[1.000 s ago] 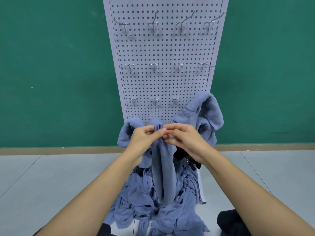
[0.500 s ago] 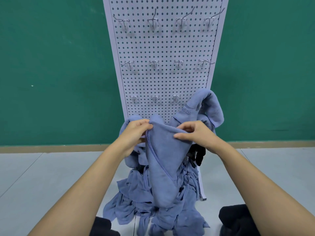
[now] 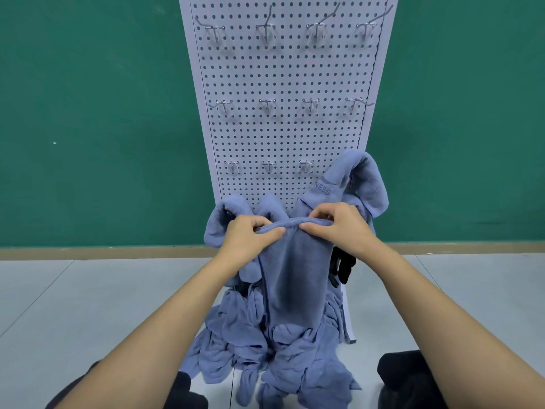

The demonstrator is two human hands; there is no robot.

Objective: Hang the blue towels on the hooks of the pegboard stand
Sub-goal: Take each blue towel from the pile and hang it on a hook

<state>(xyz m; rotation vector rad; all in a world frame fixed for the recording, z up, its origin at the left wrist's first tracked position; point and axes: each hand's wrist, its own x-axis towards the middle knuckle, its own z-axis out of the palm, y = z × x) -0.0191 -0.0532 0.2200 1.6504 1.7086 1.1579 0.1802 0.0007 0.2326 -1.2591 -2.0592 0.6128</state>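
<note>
Towel point(image 3: 295, 276) edge pinched by left hand point(image 3: 250, 242), right hand point(image 3: 339, 227); hooks point(image 3: 267, 105) above.

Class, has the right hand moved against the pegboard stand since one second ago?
Yes: the right hand moved rightwards along the pegboard stand, pinching the blue towel.

Upper pegboard point(image 3: 283, 137) open; towel pile point(image 3: 295, 364) at its foot.
</note>
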